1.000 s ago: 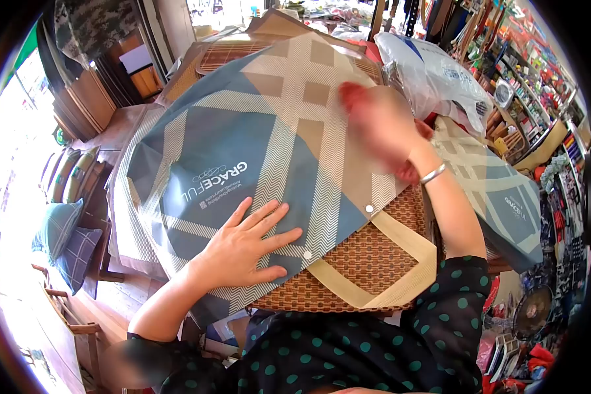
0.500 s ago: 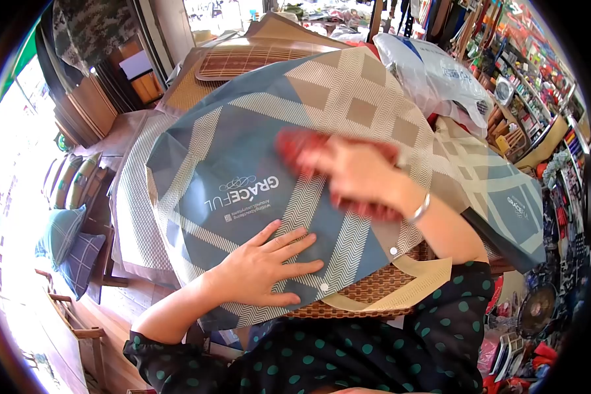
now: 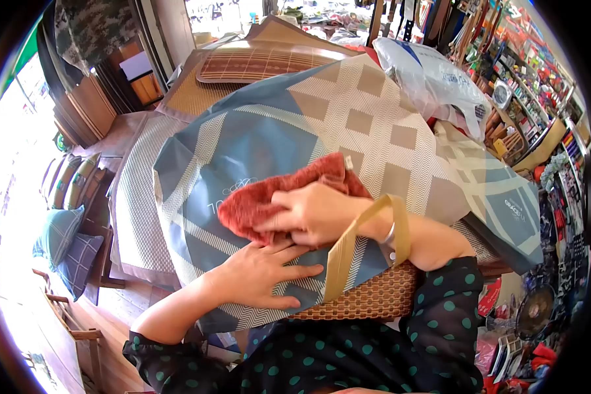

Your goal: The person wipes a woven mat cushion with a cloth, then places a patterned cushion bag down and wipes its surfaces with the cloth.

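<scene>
A large blue and beige patterned bag [image 3: 400, 141] with white zigzag bands lies spread before me. My right hand [image 3: 318, 213] grips a bunched red cloth [image 3: 262, 197] and presses it on the bag's blue part, over most of the printed lettering. The bag's tan strap [image 3: 351, 253] stands up and loops over my right wrist, beside a bracelet. My left hand [image 3: 259, 272] lies flat on the bag near its lower edge, fingers spread, their tips next to the cloth. A white snap button [image 3: 392, 256] shows near the strap.
Under the bag is a brown woven surface [image 3: 368, 299]. Mats [image 3: 141, 197] lie at the left, and a brown slatted mat [image 3: 262, 64] behind. A white plastic package [image 3: 430, 79] and another patterned bag [image 3: 505, 197] are at the right. Cushions [image 3: 62, 236] stand far left.
My right hand has brought the red cloth left and toward me, over the lettering. The tan strap has flipped up around my wrist. My left hand stays in place.
</scene>
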Available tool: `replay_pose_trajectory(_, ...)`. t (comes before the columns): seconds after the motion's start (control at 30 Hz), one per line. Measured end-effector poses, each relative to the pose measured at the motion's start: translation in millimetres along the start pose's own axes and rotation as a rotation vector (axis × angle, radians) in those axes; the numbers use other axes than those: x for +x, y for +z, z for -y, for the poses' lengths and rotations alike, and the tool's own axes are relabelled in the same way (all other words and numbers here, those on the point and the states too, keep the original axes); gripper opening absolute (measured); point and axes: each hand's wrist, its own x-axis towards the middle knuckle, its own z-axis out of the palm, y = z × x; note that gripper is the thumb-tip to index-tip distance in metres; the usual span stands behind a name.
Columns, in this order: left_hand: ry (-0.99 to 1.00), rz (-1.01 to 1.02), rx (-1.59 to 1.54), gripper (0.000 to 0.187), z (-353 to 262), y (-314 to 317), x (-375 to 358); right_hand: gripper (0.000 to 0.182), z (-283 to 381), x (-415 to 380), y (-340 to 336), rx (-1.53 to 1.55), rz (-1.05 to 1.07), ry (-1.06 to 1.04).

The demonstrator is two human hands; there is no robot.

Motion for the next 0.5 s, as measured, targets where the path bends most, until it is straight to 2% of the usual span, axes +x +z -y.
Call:
replay_pose_trajectory(0.03,-0.017,0.018,-0.009,0.058,-2,-1,-2,0.054,-8,5,-1,-0.011,-0.003,0.02)
replay_pose_trajectory(0.07,-0.017,0.021,-0.009,0.058,-3,-2,-3,0.055,-22,5,-6,-0.171,0.01,0.113)
replay_pose_trajectory(0.1,-0.005,0.01,-0.008,0.058,-3,-4,-4,0.052,-49,3,-11,-0.29,-0.064,0.131)
replay_pose_trajectory(0.17,0.009,-0.006,-0.004,0.057,-4,-7,-7,0.044,-99,-13,-33,-0.481,-0.151,0.424)
replay_pose_trajectory(0.2,-0.021,-0.005,-0.025,0.055,-3,-10,-13,0.042,-142,-34,-41,-0.526,-0.215,0.448)
replay_pose_trajectory(0.23,-0.052,-0.007,-0.046,0.054,-2,-13,-20,0.035,-151,-48,-56,-0.522,-0.21,0.55)
replay_pose_trajectory(0.27,-0.053,-0.014,-0.043,0.054,1,-18,-26,0.036,-159,-64,-60,-0.593,-0.235,0.595)
replay_pose_trajectory(0.3,-0.12,-0.006,-0.025,0.052,5,-26,-33,0.039,-155,-70,-65,-0.559,-0.221,0.73)
replay_pose_trajectory(0.33,-0.186,0.003,-0.01,0.049,9,-32,-40,0.041,-150,-75,-65,-0.522,-0.191,0.743)
replay_pose_trajectory(0.37,-0.254,-0.045,-0.058,0.036,13,-38,-45,0.043,-144,-78,-64,-0.484,-0.162,0.754)
replay_pose_trajectory(0.4,-0.31,-0.054,-0.033,0.029,20,-45,-51,0.045,-125,-74,-66,-0.422,-0.055,0.755)
replay_pose_trajectory(0.43,-0.364,-0.062,-0.008,0.025,27,-52,-55,0.045,-102,-71,-65,-0.335,0.003,0.693)
replay_pose_trajectory(0.5,-0.666,-0.022,-0.002,0.015,39,-71,-52,0.044,-50,-58,-61,-0.099,0.046,0.527)
